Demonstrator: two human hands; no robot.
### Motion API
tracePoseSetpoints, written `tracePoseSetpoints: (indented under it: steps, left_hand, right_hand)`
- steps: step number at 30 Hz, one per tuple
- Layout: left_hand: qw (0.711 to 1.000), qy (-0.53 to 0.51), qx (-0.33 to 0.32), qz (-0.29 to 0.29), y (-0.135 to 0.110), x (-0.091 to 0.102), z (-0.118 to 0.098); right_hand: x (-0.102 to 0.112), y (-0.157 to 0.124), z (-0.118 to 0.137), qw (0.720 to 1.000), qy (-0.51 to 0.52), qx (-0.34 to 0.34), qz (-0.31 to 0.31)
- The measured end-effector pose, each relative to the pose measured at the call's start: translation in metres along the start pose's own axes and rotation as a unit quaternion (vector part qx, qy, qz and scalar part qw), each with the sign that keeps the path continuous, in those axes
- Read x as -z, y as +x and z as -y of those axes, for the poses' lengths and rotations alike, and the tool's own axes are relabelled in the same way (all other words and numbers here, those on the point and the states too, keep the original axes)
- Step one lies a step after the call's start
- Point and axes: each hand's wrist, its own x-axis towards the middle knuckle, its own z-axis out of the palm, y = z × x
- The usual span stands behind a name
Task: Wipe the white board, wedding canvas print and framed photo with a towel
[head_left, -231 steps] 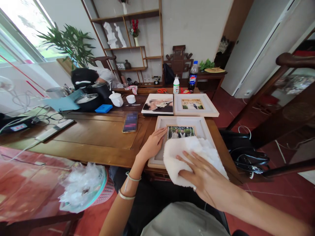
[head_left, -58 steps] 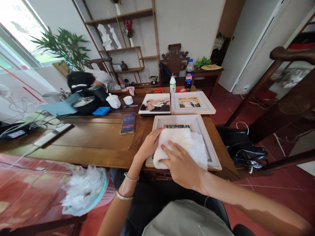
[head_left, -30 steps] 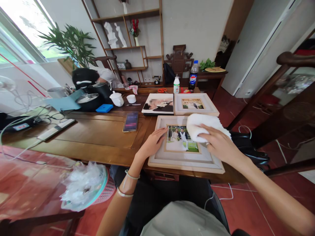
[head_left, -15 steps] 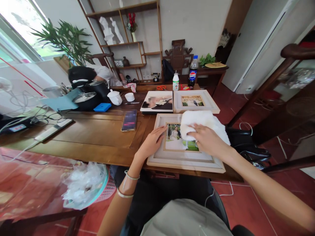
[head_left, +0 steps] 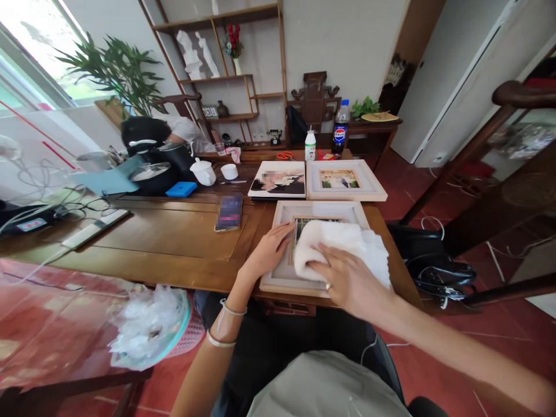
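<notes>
A light wooden picture frame (head_left: 321,208) lies face up at the table's near edge. My right hand (head_left: 347,278) grips a fluffy white cloth (head_left: 365,246), pressed over most of the photo inside the frame. Only the photo's upper and left edges show around the cloth. My left hand (head_left: 271,249) lies flat with fingers stretched along the frame's left inner border, holding nothing. Behind it lie a second framed photo (head_left: 341,179) and a photo album or panel (head_left: 278,178). A phone (head_left: 228,212) rests on the table to the left.
A milk bottle (head_left: 310,145), a cola bottle (head_left: 340,130) and orange scissors (head_left: 285,155) stand or lie at the back. A teapot (head_left: 202,172) and cup (head_left: 229,171) are at back left. A bag-lined waste basket (head_left: 186,330) is on the floor; a black bag (head_left: 438,269) sits at right.
My right hand has moved the white cloth left and toward me, so it now covers most of the photo. My left hand has stayed in place.
</notes>
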Motion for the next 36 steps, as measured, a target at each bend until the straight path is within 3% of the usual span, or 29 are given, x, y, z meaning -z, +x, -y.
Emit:
tracePoseSetpoints:
  steps: [5,9,15,23,27,32,36]
  left_hand:
    - [1.0,-0.01,-0.004,-0.003,0.0,0.0,0.002]
    - [1.0,-0.008,-0.005,-0.003,-0.001,0.0,0.002]
    - [1.0,-0.007,0.003,0.0,-0.001,0.0,0.0]
    - [1.0,-0.005,0.004,-0.008,0.0,-0.002,0.001]
    - [1.0,-0.002,0.009,-0.007,-0.001,-0.002,-0.001]
    - [1.0,-0.015,-0.003,-0.009,0.0,0.0,-0.002]
    - [1.0,-0.01,-0.005,-0.003,0.0,0.0,0.0]
  right_hand:
    - [-0.009,0.029,-0.065,0.996,-0.046,-0.035,-0.066]
    - [-0.01,0.049,-0.088,0.996,-0.057,-0.024,-0.064]
    - [-0.006,0.05,-0.068,0.997,-0.073,0.001,0.01]
    - [0.034,-0.005,-0.001,0.992,0.022,0.081,0.09]
    - [0.035,-0.018,0.018,0.989,0.052,0.104,0.088]
    - [0.016,-0.015,0.018,0.992,0.058,0.098,0.048]
    - [0.008,-0.004,-0.01,0.998,0.025,0.038,0.034]
